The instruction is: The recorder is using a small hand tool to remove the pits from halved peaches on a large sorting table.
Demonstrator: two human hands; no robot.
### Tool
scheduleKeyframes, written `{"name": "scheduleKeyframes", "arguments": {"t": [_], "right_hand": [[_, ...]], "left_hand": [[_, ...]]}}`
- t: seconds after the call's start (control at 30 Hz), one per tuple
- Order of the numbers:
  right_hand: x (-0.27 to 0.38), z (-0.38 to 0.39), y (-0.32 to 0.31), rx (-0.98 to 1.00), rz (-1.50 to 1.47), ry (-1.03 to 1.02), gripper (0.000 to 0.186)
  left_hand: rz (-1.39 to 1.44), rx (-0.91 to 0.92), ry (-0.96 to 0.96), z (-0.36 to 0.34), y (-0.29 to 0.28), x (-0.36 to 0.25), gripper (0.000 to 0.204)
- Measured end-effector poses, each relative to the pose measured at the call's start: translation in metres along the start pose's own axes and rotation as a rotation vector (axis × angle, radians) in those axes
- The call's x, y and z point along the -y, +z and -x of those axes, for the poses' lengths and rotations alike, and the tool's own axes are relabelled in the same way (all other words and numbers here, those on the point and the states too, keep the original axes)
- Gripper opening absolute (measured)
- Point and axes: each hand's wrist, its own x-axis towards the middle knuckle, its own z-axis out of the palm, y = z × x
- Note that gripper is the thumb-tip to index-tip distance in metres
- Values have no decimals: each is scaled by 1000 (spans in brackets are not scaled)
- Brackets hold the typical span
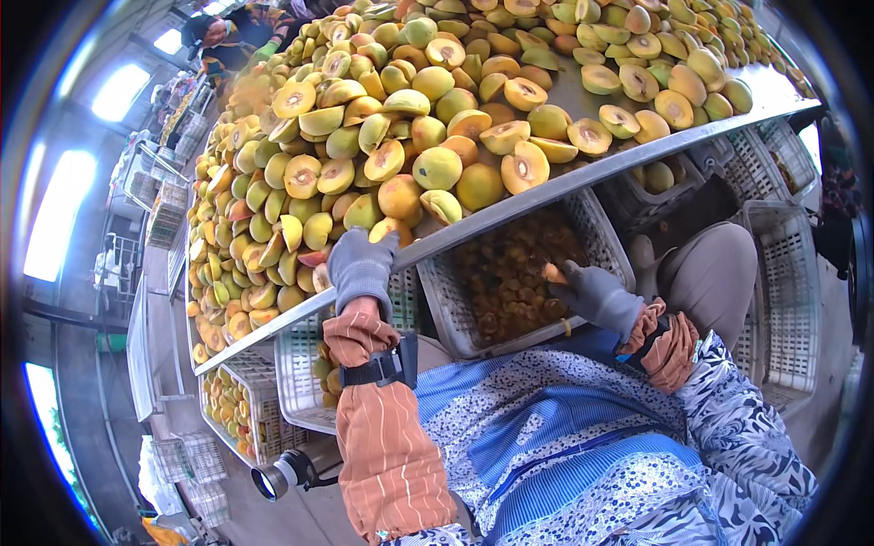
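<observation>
A large heap of yellow-green peach halves [437, 168] covers a metal-edged table [519, 196]. My left hand [360, 270], in a grey glove, reaches over the table's near edge. Its fingers are curled at a cut peach half [391, 231] by the rim of the heap; how firmly they grip it is partly hidden. My right hand [596, 297], also gloved in grey, is over a light plastic crate [439, 289]. Between its thumb and fingers is a small orange piece [553, 273], whose kind I cannot make out. Small brown-orange pieces, seemingly pits, lie in the crate [519, 278].
More crates stand under the table, one with peaches [232, 405] at the left and another [783, 300] at the right. My bent knee [715, 273] is beside the middle crate. A person [241, 36] works at the far left. Stacked crates [168, 214] stand along the left.
</observation>
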Motion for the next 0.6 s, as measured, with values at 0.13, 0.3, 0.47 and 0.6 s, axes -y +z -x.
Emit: {"name": "scheduleKeyframes", "arguments": {"t": [0.13,0.3,0.47,0.6], "right_hand": [[4,7,5,17,4,-15,34],[3,13,-1,573,336,16,36],[25,24,-12,140,-427,-29,32],[81,44,-42,223,-849,-20,30]], "left_hand": [[310,-303,97,6,34,24,39],[2017,-254,-29,73,23,-32,28],[2005,-57,-51,110,41,-57,28],[1869,-150,-133,118,66,-71,48]]}}
